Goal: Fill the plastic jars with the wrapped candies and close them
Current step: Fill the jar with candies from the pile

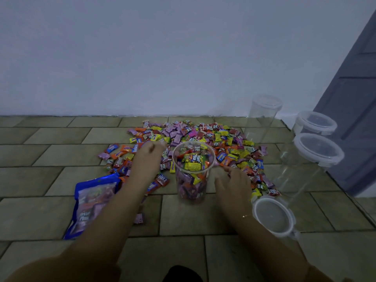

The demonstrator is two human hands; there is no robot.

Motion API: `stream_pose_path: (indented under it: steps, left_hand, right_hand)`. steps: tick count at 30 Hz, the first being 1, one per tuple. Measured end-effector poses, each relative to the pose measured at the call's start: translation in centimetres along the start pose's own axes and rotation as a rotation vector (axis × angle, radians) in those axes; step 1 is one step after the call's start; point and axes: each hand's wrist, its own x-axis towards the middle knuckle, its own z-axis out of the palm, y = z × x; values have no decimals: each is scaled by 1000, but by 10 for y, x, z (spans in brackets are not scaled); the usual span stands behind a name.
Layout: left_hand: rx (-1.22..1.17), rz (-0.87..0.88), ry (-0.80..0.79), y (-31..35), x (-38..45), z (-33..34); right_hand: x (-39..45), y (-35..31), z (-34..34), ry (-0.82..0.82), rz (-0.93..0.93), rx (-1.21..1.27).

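- Both forearms are bare from the near edge of the view up to each hand; no sleeves show.
- A thin gold-coloured bracelet (246, 216) circles the right wrist.
- The left hand (147, 157) and right hand (234, 183) wear no gloves; no rings can be made out.
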Motion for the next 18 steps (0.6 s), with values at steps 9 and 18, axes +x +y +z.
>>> stream_pose_path:
  steps: [9, 18]
  left_hand:
    - [992, 305, -155, -90, -42, 21]
    - [1005, 309, -88, -97, -49, 21]
  right_hand:
    - [-11, 14, 4, -215, -213, -340]
    - [-8, 19, 7, -192, -199, -447]
